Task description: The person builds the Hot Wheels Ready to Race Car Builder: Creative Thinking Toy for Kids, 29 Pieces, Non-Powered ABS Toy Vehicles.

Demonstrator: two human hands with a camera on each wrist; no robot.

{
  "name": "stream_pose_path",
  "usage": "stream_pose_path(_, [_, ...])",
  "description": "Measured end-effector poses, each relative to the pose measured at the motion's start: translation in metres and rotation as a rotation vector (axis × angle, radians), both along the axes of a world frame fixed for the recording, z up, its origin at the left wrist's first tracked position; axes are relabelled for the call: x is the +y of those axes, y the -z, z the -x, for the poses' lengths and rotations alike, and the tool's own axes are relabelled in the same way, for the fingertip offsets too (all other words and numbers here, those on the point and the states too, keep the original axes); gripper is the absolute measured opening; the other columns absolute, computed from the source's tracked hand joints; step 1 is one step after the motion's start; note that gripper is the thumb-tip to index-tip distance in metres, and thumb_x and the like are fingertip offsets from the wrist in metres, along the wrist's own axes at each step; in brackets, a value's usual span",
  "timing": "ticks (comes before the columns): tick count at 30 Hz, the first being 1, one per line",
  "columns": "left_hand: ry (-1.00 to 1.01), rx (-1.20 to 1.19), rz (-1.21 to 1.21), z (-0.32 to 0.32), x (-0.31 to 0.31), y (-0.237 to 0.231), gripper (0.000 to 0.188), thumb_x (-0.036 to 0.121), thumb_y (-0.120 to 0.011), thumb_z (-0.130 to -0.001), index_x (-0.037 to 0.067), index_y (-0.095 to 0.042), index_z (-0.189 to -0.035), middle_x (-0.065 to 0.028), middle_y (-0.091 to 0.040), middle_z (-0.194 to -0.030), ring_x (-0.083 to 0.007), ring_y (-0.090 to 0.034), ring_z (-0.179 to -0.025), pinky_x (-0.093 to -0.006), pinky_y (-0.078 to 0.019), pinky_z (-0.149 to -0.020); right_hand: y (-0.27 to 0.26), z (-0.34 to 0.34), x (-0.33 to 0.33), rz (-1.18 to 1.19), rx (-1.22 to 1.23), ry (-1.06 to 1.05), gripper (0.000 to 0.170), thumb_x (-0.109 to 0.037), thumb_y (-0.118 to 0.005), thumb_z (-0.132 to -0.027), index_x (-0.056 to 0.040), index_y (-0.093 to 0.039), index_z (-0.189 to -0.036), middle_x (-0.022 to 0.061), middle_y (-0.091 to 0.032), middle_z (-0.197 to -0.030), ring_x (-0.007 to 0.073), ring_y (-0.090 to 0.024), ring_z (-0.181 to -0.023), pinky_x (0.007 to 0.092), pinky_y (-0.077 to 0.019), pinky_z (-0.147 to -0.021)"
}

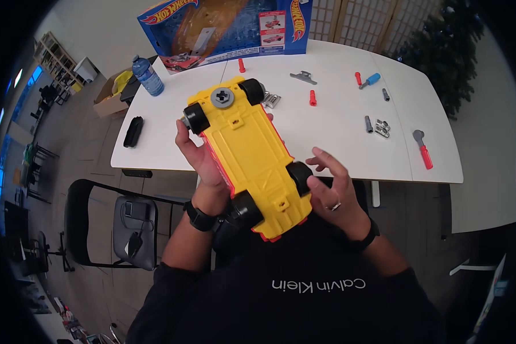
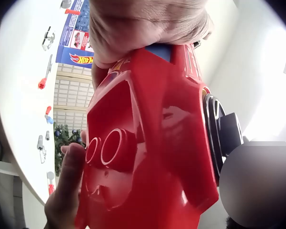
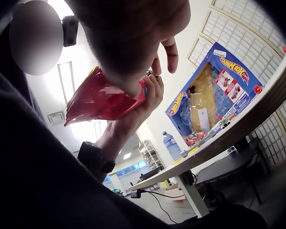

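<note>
A big toy car is tipped so its yellow underside faces the head camera; black wheels sit at its corners and a grey hex-headed piece at one end. My left hand grips the car along its side, some fingers hidden behind it. In the left wrist view the glossy red body shows, with two round tubes moulded into a hollow. My right hand is at the other side, fingers loosely spread and thumb right at a black wheel.
On the white table lie red bolts, grey bolts, a blue-handled tool, a red-handled wrench and silvery parts. A Hot Wheels box and a water bottle stand behind. A folding chair is at left.
</note>
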State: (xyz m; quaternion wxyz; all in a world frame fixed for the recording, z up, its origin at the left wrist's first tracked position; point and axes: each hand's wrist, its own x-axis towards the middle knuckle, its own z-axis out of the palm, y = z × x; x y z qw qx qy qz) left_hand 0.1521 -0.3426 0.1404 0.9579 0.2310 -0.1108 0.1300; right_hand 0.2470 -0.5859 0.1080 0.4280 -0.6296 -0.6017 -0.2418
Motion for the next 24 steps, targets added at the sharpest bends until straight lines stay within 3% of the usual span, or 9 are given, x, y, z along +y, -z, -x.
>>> stream_pose_path(6, [-0.443, 0.214, -0.067, -0.008, 0.007, -0.015, 0.086, 0.076, -0.042, -0.101, 0.001, -0.056, -0.141, -0.0187, -0.066, -0.137, -0.0302, -0.065, -0.126, -0.0447, -0.0525, -0.109, -0.018, -0.004, -0.009, -0.002, -0.034, 0.007, 0.068, -0.015, -0.091, -0.08, -0.0223, -0.06, -0.14, 0.0179, -0.05, -0.149, 0.0363, -0.062, -0.125, 0.0464, -0.0558, -0.1])
stream_pose_path(8, [-0.585, 0.327, -0.109, -0.018, 0.005, -0.009, 0.081, 0.075, -0.044, -0.102, 0.002, -0.059, -0.133, -0.0142, -0.071, -0.114, -0.0246, -0.07, -0.111, -0.0392, -0.0574, -0.099, -0.03, 0.008, -0.004, 0.063, 0.089, -0.01, 0.072, -0.022, -0.093, -0.079, -0.0169, -0.059, -0.143, 0.0196, -0.05, -0.151, 0.0397, -0.057, -0.131, 0.0489, -0.0532, -0.105])
stream_pose_path(10, [-0.424, 0.361, -0.12, -0.013, 0.005, -0.005, 0.08, 0.076, -0.047, -0.101, 0.004, -0.056, -0.135, -0.0166, -0.067, -0.124, -0.0283, -0.068, -0.117, -0.0457, -0.0579, -0.101, -0.025, 0.002, 0.0, -0.01, 0.111, -0.001, 0.072, -0.026, -0.091, -0.082, -0.0081, -0.057, -0.144, 0.0207, -0.056, -0.145, 0.0397, -0.061, -0.126, 0.0484, -0.0536, -0.104])
stream_pose_path(12, [-0.265, 0.393, -0.128, -0.007, -0.003, -0.004, 0.08, 0.076, -0.049, -0.1, 0.006, -0.054, -0.137, -0.0191, -0.063, -0.133, -0.0321, -0.066, -0.124, -0.0523, -0.0584, -0.103, -0.018, -0.004, -0.001, 0.012, 0.475, 0.039, 0.069, -0.026, -0.09, -0.085, -0.0028, -0.058, -0.141, 0.0208, -0.062, -0.135, 0.0384, -0.065, -0.119, 0.0457, -0.0547, -0.102])
stream_pose_path(14, [-0.284, 0.659, -0.285, -0.001, -0.022, -0.02, 0.078, 0.073, -0.049, -0.102, 0.012, -0.042, -0.149, -0.0135, -0.054, -0.142, -0.0292, -0.057, -0.13, -0.0526, -0.0637, -0.089, -0.029, -0.012, -0.007, 0.006, 0.321, 0.07, 0.06, -0.023, -0.085, -0.091, 0.0014, -0.057, -0.139, 0.0188, -0.07, -0.121, 0.0291, -0.072, -0.107, 0.0396, -0.0562, -0.096])
stream_pose_path(16, [-0.253, 0.635, -0.371, 0.005, -0.022, -0.02, 0.079, 0.07, -0.055, -0.101, 0.016, -0.033, -0.154, -0.0119, -0.045, -0.149, -0.0308, -0.05, -0.136, -0.0513, -0.0605, -0.094, -0.03, -0.017, -0.015, -0.06, 0.827, 0.07, 0.048, -0.022, -0.077, -0.099, 0.0039, -0.059, -0.135, 0.0156, -0.074, -0.113, 0.0196, -0.072, -0.099, 0.0337, -0.0564, -0.091])
stream_pose_path(18, [-0.382, 0.702, -0.766, 0.007, -0.007, -0.005, 0.07, 0.06, -0.064, -0.101, 0.015, -0.041, -0.148, -0.0119, -0.047, -0.146, -0.0263, -0.051, -0.135, -0.0465, -0.0552, -0.101, -0.028, -0.033, -0.019, -0.225, 0.904, 0.074, 0.037, -0.023, -0.07, -0.105, 0.0069, -0.063, -0.126, 0.0121, -0.076, -0.106, 0.0143, -0.073, -0.092, 0.0299, -0.0585, -0.08])
stream_pose_path(20, [-0.386, 0.633, -0.797, 0.005, 0.003, 0.002, 0.043, 0.032, -0.075, -0.101, 0.01, -0.051, -0.13, -0.0072, -0.063, -0.129, -0.0144, -0.064, -0.119, -0.0357, -0.0535, -0.101, -0.039, -0.042, -0.024, -0.253, 1.138, 0.017, 0.039, -0.029, -0.069, -0.105, 0.0057, -0.062, -0.123, 0.0133, -0.075, -0.102, 0.0161, -0.075, -0.087, 0.031, -0.0623, -0.071])
stream_pose_path(24, [-0.372, 0.64, -0.837, 0.004, 0.003, 0.013, 0.036, 0.026, -0.07, -0.104, 0.009, -0.053, -0.13, -0.0018, -0.07, -0.106, -0.0111, -0.071, -0.099, -0.0366, -0.0585, -0.09, -0.031, -0.058, -0.036, -0.186, 1.367, 0.015, 0.041, -0.033, -0.067, -0.106, 0.004, -0.061, -0.123, 0.0146, -0.075, -0.103, 0.0187, -0.076, -0.082, 0.0312, -0.0642, -0.063])
